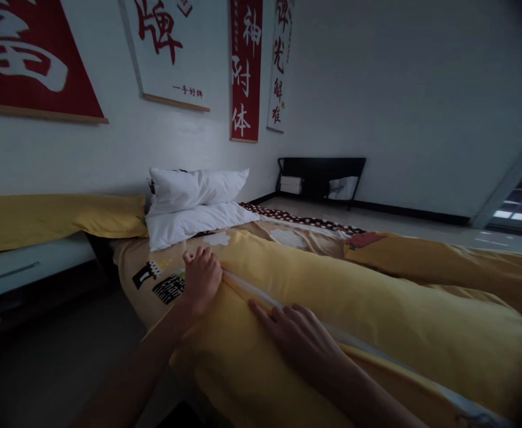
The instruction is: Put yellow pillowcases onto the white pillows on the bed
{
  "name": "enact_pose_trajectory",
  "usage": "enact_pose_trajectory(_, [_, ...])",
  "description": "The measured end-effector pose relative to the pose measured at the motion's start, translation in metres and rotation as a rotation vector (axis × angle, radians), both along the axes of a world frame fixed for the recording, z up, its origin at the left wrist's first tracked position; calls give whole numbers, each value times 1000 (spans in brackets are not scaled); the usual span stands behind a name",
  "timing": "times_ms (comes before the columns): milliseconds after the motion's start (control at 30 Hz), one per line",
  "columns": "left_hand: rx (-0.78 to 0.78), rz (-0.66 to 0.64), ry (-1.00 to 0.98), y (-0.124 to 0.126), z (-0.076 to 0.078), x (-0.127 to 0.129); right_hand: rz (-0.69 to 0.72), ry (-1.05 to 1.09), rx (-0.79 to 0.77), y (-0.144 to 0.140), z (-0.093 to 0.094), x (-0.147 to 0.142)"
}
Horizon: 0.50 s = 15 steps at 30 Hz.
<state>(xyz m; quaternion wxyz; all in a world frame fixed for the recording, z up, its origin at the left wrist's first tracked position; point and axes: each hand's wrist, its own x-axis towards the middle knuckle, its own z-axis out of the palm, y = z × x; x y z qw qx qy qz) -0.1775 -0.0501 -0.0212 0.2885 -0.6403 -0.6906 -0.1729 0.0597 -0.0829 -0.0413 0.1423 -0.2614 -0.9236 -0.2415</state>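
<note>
A long, puffy yellow cushion (pixel 377 297) lies across the near part of the bed, with a pale strip (pixel 261 290) running along a slit in its cover. At the far end of that slit, my left hand (pixel 202 274) is closed on the yellow fabric, its fingers curled. My right hand (pixel 294 333) rests farther along the near edge of the slit. One digit stretches along the fabric while the other fingers bend over at the pale strip; their tips are hidden. The cushion's right end runs into the dark edge of the view.
White pillows (pixel 198 190) are stacked at the bed's head. Another yellow cushion (pixel 56 220) lies on a white drawer cabinet (pixel 33 267) at left, and one more (pixel 443 261) at right. A low black stand (pixel 323 169) is by the far wall. Scrolls (pixel 245 71) hang above.
</note>
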Motion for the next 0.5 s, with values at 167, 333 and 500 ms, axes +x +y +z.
enact_pose_trajectory(167, [-18,41,-70,7,-2,-9,82,95,31,-1,1,4])
enact_pose_trajectory(333, [-23,-44,-258,19,-10,-18,136,274,104,-9,5,24])
enact_pose_trajectory(500, [-186,-559,-574,27,-13,-39,-72,430,291,-7,8,95])
